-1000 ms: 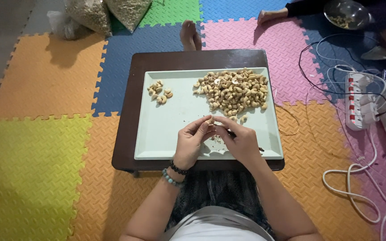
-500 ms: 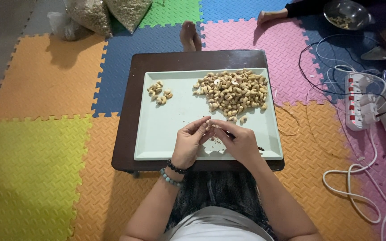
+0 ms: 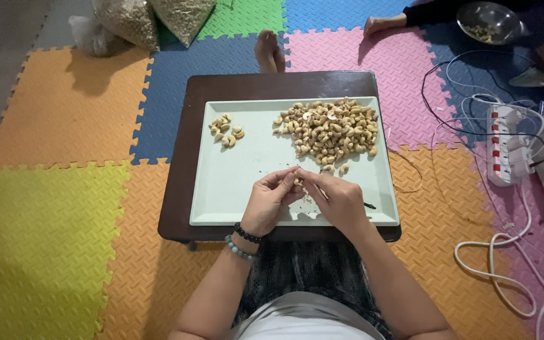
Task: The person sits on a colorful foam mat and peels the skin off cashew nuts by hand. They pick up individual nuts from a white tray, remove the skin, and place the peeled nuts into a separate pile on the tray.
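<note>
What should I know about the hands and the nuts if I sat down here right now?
Left hand and right hand: fingertips meet over the near part of the tray, pinching one small nut between them; the nut itself is mostly hidden.
Big pile of nuts: far right of the tray.
Small pile of nuts: far left, only a few pieces.
Bits of crumbs lie under the hands.
Done: a few nuts set aside on the left.
Left: the big pile.
</note>
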